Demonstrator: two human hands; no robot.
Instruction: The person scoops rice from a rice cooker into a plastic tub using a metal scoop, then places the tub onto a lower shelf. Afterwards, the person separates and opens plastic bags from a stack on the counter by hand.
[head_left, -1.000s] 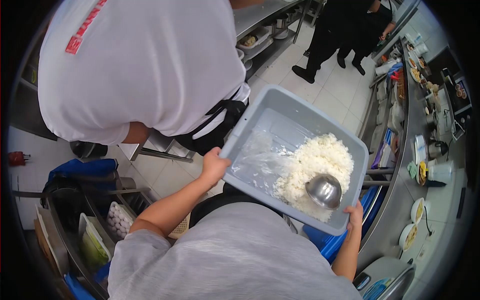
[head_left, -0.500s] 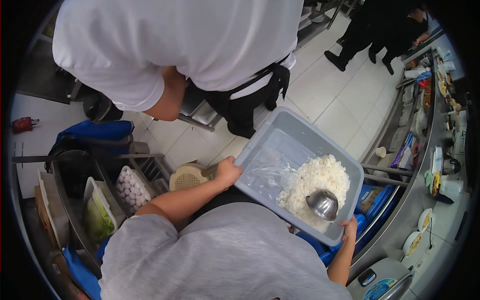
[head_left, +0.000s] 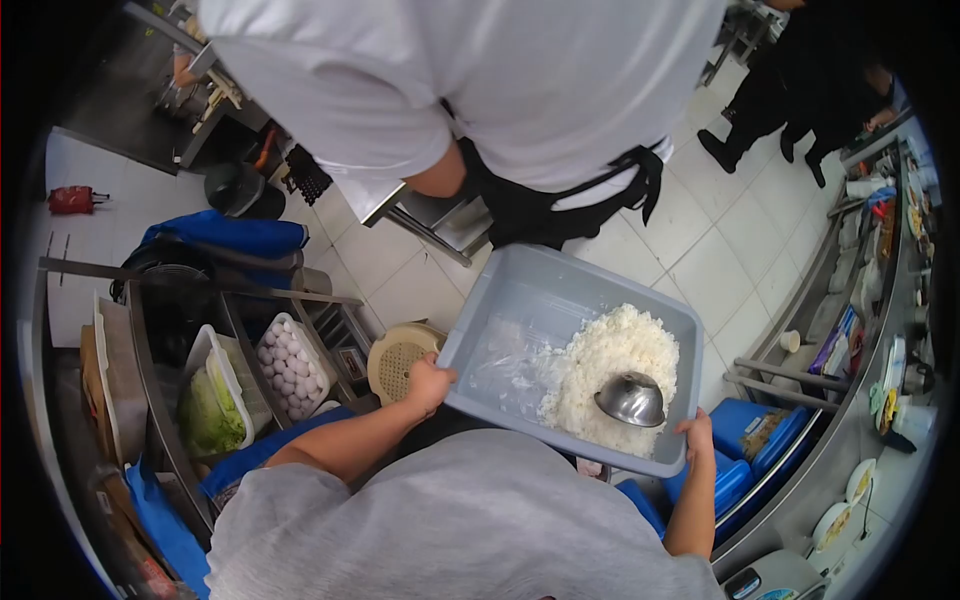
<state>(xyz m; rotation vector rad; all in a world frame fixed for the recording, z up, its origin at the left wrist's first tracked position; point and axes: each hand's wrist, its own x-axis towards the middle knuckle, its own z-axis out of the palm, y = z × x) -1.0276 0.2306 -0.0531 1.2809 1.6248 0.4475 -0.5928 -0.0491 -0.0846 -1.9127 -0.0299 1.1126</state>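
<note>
Between my hands is a grey plastic tub (head_left: pixel 500 285), held in front of my body. My left hand (head_left: pixel 430 385) is closed on its left end, and my right hand (head_left: pixel 697 436) grips its right end near the lower corner. A mound of cooked white rice (head_left: pixel 615 345) fills the right part of the tub. On the rice lies a metal bowl (head_left: pixel 632 400), tilted, its rounded side showing. Bits of rice and a whitish film cling to the tub's floor on the left.
A person in a white shirt (head_left: pixel 560 90) stands just beyond the tub. Left are a basket of eggs (head_left: pixel 290 365), a lettuce container (head_left: pixel 215 405) and a beige perforated container (head_left: pixel 395 362). Blue-lidded bins (head_left: pixel 745 430) sit under the right counter (head_left: pixel 790 480). Others in black (head_left: pixel 800 80) stand farther off.
The tub has shifted slightly left and down in view and turned a little, still in both hands. The person in white appears farther right, and more of the left side shows.
</note>
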